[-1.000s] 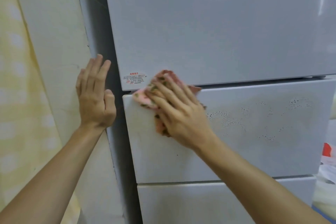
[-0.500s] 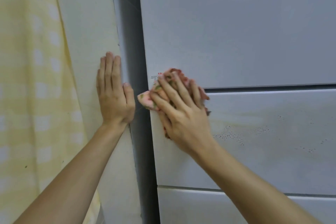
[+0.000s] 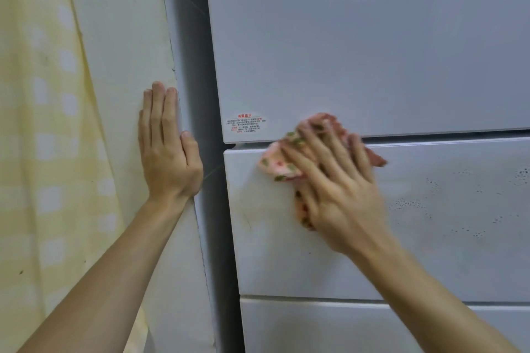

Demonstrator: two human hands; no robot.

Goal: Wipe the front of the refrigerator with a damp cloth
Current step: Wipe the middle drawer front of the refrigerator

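Note:
The pale grey refrigerator (image 3: 358,46) fills the right of the head view, with an upper door, a middle drawer front and a lower drawer front. My right hand (image 3: 335,189) presses a pink flowered cloth (image 3: 276,165) flat against the top of the middle drawer front, near its left end, with straight spread fingers; the hand is motion-blurred. Much of the cloth is hidden under the hand. My left hand (image 3: 169,149) rests flat with straight fingers on the wall beside the refrigerator's left side. Small dark specks (image 3: 407,205) dot the drawer front to the right of the cloth.
A small sticker with red and black print (image 3: 246,123) sits at the upper door's lower left corner. A cream wall (image 3: 120,37) stands left of the refrigerator. A yellow checked curtain (image 3: 37,123) hangs at the far left.
My right hand has slid the cloth rightward along the top of the middle drawer front, uncovering the sticker. My left hand stays flat on the wall. The camera has shifted.

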